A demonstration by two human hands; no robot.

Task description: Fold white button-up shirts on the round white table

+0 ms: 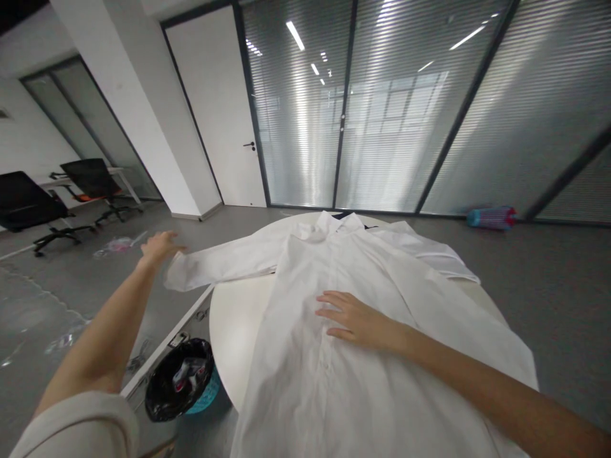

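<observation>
A white long-sleeved shirt lies spread front side up over a round white table, collar at the far side. Down its middle runs a button placket, and the fabric has soft wrinkles. My right hand rests on the shirt's front near the placket, palm down with fingers apart. Off the table's left side, my left hand is beside the cuff of the outstretched left sleeve. Its fingers are stretched out and grip nothing that I can see. The other sleeve lies folded at the far right.
Below the table's left edge stands a blue bin with a black liner and litter inside. Plastic scraps lie on the floor. Office chairs are at far left. A glass partition stands behind, with a blue-pink bundle at its foot.
</observation>
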